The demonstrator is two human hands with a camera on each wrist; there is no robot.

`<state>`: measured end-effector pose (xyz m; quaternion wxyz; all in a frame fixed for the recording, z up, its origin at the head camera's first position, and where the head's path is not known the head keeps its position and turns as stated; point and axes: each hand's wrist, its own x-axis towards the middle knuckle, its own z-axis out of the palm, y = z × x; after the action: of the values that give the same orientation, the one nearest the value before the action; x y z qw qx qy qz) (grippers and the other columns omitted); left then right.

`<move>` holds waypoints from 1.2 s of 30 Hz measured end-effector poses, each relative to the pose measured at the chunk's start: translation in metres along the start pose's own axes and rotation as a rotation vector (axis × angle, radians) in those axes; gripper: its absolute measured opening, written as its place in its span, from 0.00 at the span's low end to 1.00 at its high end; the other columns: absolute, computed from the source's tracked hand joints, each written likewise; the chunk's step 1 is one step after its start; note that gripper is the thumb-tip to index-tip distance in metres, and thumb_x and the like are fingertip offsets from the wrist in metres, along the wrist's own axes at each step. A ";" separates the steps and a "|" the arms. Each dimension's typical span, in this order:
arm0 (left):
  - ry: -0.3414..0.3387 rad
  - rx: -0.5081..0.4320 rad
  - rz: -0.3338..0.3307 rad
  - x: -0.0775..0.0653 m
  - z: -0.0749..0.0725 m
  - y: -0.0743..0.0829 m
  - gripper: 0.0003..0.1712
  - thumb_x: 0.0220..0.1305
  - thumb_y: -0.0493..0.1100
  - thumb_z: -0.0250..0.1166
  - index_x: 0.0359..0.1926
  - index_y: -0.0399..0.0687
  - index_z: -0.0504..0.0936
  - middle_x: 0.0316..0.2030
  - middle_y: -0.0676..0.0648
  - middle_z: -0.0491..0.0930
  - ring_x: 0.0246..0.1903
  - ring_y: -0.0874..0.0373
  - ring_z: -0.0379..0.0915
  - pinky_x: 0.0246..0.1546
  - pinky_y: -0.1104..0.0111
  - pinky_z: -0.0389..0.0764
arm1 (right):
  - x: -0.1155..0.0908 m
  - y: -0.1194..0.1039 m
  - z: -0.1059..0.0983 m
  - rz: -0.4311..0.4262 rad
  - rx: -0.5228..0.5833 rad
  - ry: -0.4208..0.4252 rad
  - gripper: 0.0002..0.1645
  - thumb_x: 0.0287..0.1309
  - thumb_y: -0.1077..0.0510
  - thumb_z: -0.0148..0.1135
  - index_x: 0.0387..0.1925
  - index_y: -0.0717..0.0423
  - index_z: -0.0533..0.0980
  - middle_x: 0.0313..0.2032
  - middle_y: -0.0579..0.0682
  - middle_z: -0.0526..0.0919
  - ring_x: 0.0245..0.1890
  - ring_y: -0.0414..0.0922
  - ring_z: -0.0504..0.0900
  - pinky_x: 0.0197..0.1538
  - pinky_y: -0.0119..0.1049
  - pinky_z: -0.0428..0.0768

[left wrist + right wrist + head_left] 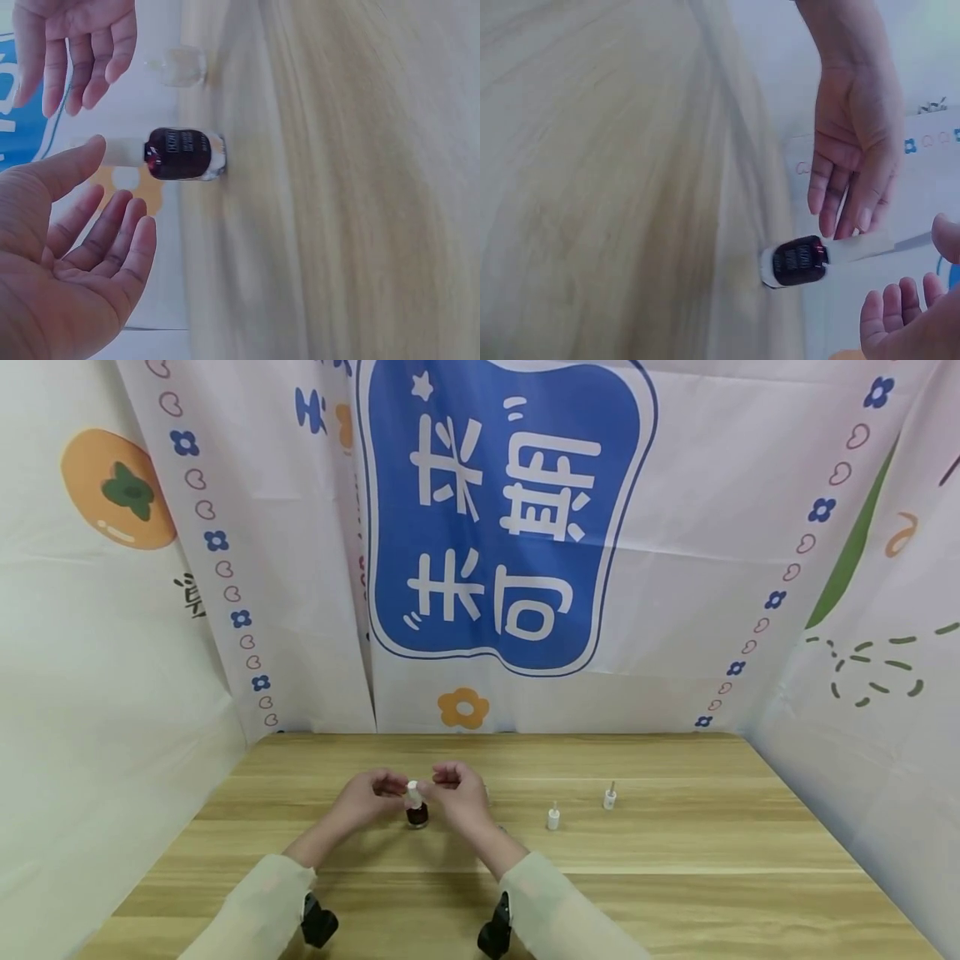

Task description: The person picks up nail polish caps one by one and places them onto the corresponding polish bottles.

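A dark red nail polish bottle with a white cap stands upright on the wooden table between both hands. My left hand is at its left side, fingers loosely bent and spread. In the left wrist view the left thumb overlaps the end of the cap; whether it touches I cannot tell. My right hand hovers on the other side, its fingers relaxed and apart from the bottle in the right wrist view. White lettering shows on the dark bottle.
A pale, clear bottle stands farther off, mostly hidden behind the right hand in the head view. To the right, two white caps with thin stems pointing up stand on the table. Printed cloth hangs behind and along both sides.
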<state>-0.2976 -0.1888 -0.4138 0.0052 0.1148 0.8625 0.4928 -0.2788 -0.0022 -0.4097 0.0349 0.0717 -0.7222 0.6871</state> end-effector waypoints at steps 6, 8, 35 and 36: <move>0.040 -0.020 0.001 -0.005 -0.007 0.011 0.23 0.55 0.37 0.73 0.50 0.32 0.78 0.42 0.42 0.82 0.42 0.51 0.78 0.44 0.64 0.81 | -0.004 -0.016 -0.016 -0.004 0.012 -0.019 0.20 0.56 0.57 0.71 0.47 0.59 0.76 0.43 0.53 0.79 0.42 0.44 0.77 0.47 0.36 0.79; 0.053 -0.023 0.010 -0.007 -0.009 0.014 0.23 0.56 0.37 0.72 0.50 0.32 0.78 0.43 0.41 0.81 0.42 0.51 0.78 0.43 0.65 0.81 | -0.005 -0.022 -0.023 -0.022 0.008 -0.026 0.20 0.55 0.57 0.71 0.48 0.60 0.76 0.42 0.52 0.79 0.42 0.44 0.77 0.48 0.36 0.79; 0.040 -0.130 0.150 -0.038 0.022 0.057 0.20 0.56 0.36 0.72 0.50 0.38 0.80 0.42 0.45 0.80 0.42 0.50 0.78 0.41 0.69 0.81 | -0.023 -0.038 -0.146 -0.140 -0.186 0.051 0.21 0.54 0.61 0.71 0.49 0.62 0.76 0.44 0.54 0.80 0.47 0.48 0.77 0.49 0.33 0.80; 0.027 -0.128 0.156 -0.039 0.025 0.057 0.20 0.56 0.36 0.72 0.50 0.39 0.80 0.41 0.46 0.80 0.43 0.49 0.78 0.40 0.69 0.81 | -0.024 -0.038 -0.151 -0.146 -0.199 0.054 0.22 0.55 0.60 0.71 0.50 0.62 0.75 0.44 0.55 0.80 0.47 0.49 0.77 0.49 0.33 0.80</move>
<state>-0.2453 -0.1478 -0.3818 -0.0374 0.1742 0.8177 0.5474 -0.2566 0.1477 -0.3679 0.1111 0.1015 -0.7784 0.6094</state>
